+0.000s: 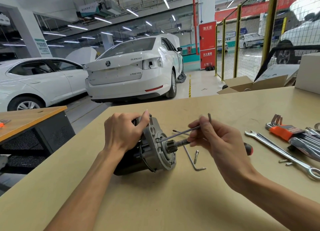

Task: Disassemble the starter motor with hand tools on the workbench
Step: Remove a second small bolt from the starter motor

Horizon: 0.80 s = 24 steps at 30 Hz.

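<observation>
The starter motor lies on its side on the workbench, its grey end housing and pinion gear facing right. My left hand grips the top of the motor body. My right hand pinches an L-shaped hex key, whose long end sits in a bolt on the housing face and whose short leg sticks up behind my fingers.
A second hex key and a loose bolt lie just right of the motor. A screwdriver handle shows behind my right hand. A combination wrench, a hex key set, small screws and cardboard boxes are at right.
</observation>
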Tool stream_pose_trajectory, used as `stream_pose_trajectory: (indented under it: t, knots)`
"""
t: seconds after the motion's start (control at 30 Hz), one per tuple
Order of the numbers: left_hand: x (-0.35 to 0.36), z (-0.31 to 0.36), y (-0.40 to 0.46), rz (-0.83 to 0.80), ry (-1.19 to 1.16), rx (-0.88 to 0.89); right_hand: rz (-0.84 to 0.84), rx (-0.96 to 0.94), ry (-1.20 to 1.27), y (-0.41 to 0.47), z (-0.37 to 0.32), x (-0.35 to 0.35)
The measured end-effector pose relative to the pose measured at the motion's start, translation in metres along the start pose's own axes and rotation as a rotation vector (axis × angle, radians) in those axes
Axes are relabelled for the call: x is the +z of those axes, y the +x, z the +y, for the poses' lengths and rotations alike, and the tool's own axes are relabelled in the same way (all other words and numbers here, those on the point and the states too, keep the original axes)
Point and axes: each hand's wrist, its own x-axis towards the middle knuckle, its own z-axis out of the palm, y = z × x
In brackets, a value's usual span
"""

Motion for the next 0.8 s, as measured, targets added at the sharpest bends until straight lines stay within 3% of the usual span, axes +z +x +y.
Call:
stream_pose_trajectory:
  t: [0.17,0.4,0.57,0.67,0.8]
  knots:
    - [0.003,-0.002,0.003,0.051,0.016,0.042,-0.003,0.032,0.023,0.001,0.002,-0.003]
    - [0.016,-0.006,-0.006,0.281,0.073,0.204,-0.025,0.079,-0.093,0.003,0.008,-0.011]
    - [0.020,0.000,-0.012,0.252,0.081,0.113,-0.105,0.226,-0.118,0.008,0.010,-0.023]
    - [0.022,0.003,-0.022,0.219,0.047,0.132,-0.181,0.221,-0.368,0.009,0.011,-0.029]
    - [0.024,0.012,-0.034,0.145,-0.039,0.394,-0.234,0.143,-0.660,0.006,0.016,-0.034]
